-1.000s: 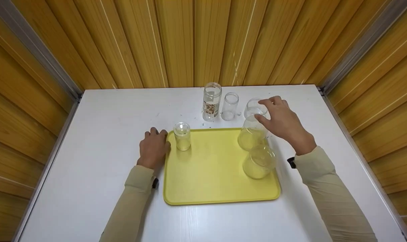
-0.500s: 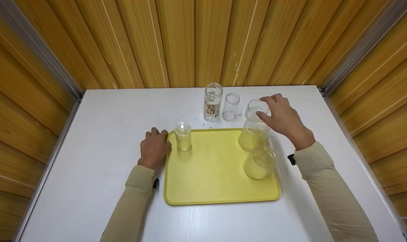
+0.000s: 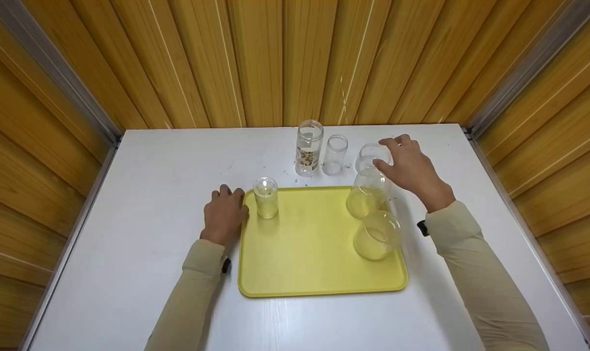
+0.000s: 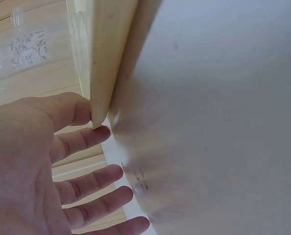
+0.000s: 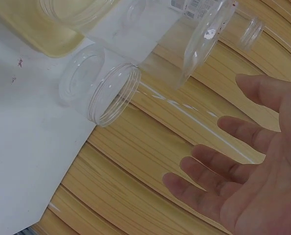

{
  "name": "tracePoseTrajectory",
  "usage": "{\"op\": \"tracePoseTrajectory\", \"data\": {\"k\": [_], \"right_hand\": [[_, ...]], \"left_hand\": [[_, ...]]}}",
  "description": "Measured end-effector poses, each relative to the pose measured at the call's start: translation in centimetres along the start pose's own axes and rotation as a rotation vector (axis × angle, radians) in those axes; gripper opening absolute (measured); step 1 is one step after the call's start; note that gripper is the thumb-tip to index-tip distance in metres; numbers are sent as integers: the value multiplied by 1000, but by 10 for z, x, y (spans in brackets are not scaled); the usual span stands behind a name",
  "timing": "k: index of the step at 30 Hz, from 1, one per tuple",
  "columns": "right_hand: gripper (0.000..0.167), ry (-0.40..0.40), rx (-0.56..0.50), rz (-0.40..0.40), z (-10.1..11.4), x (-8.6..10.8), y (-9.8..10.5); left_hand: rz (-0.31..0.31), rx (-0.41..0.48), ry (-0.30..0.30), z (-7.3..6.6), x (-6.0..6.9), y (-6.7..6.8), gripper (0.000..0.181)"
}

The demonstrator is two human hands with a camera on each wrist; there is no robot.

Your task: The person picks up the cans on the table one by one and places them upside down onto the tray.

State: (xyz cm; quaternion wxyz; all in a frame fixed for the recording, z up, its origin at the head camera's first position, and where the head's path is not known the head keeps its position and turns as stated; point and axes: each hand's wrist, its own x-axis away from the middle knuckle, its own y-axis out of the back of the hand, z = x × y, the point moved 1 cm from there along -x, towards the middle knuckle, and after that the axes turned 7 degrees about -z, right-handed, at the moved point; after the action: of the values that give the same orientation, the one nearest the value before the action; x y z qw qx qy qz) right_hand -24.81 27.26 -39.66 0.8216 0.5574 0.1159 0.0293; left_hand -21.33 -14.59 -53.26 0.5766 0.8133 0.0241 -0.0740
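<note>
You can pass: middle of the tray [image 3: 304,248], tabletop [image 3: 295,321] before it | Blocking right: two big jars [image 3: 375,239] | Back-left corner: small jar [image 3: 266,199] | Beyond the tray: bottle [image 3: 308,151], slim jar [image 3: 334,157], wide jar [image 3: 368,157], then wall [image 3: 258,63]

My head view sits highest and farthest back, facing forward and down over the fingers of the left hand [image 3: 222,214] and right hand [image 3: 409,168] to the slatted wall [image 3: 256,58] beyond. My left wrist view looks, close in, from the palm past its fingertips, sharing with the head view the edge of the tray [image 4: 107,54] at thumb and forefinger. My right wrist view, also near, faces out past its fingers and shares with the head view the clear jar [image 5: 97,83] near them.
</note>
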Motion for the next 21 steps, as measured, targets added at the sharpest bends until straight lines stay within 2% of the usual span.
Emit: {"op": "tracePoseTrajectory", "data": {"k": [5,13,21], "right_hand": [[57,-14,4,13,-3,-4,-2],[59,-45,12,45,-8,-9,-6],[60,-49,14,63,-13,-14,-10]], "left_hand": [[-8,-7,-7,0,0,0,33],[13,-13,-2,-1,0,0,36],[-4,-8,-6,-1,0,0,34]]}}
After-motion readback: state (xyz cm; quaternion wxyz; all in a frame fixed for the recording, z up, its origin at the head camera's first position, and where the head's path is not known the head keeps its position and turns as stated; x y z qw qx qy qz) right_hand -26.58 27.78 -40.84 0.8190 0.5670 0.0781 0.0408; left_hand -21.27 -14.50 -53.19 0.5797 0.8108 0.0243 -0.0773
